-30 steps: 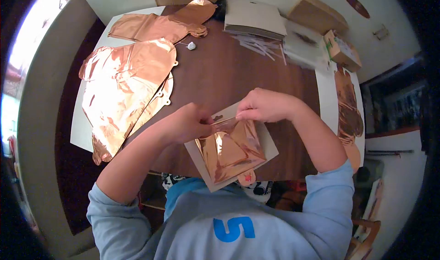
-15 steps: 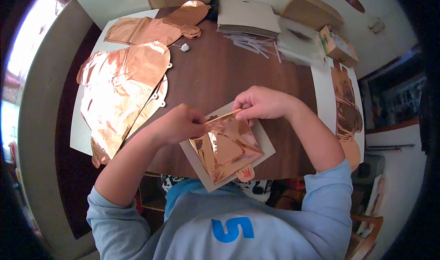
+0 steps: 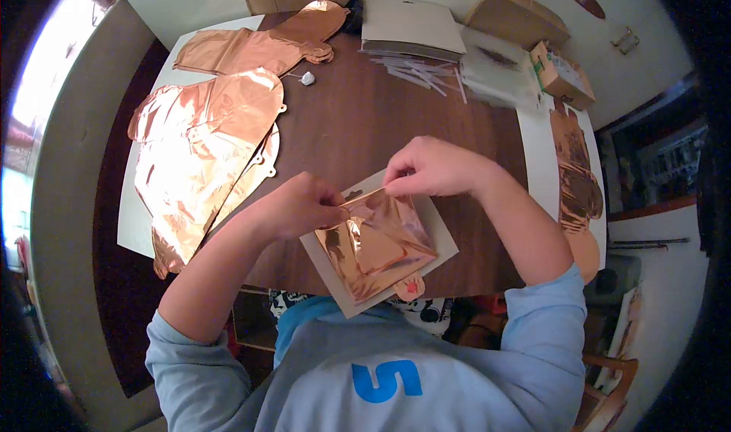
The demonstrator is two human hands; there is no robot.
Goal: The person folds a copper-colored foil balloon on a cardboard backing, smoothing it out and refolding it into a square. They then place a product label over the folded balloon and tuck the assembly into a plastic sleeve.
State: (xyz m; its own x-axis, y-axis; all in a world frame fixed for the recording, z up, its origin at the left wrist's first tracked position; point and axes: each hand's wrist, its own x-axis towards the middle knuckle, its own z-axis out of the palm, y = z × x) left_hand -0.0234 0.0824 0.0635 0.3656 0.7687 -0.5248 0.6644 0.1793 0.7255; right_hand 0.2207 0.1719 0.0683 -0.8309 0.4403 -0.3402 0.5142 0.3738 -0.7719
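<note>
A folded copper-coloured foil balloon (image 3: 381,242) lies on a square grey card (image 3: 448,251) near the front edge of the table. My left hand (image 3: 306,204) pinches the balloon's far edge at its left corner. Farther right on that same edge, my right hand (image 3: 434,167) has thumb and finger closed on the foil. A rounded foil tab (image 3: 410,288) with a small red spot sticks out past the card's near side. The fingertips of my left hand are partly hidden.
Large flat foil balloons (image 3: 198,143) cover the table's left side, with more foil (image 3: 259,47) behind. At the back are a stack of cards (image 3: 411,25), white straws (image 3: 415,74), clear plastic bags (image 3: 499,70) and a small box (image 3: 562,74). Copper foil pieces (image 3: 576,177) lie along the right edge.
My right hand has shifted slightly left and up along the foil's far edge. My left hand stays nearly in place, and the card has barely moved.
</note>
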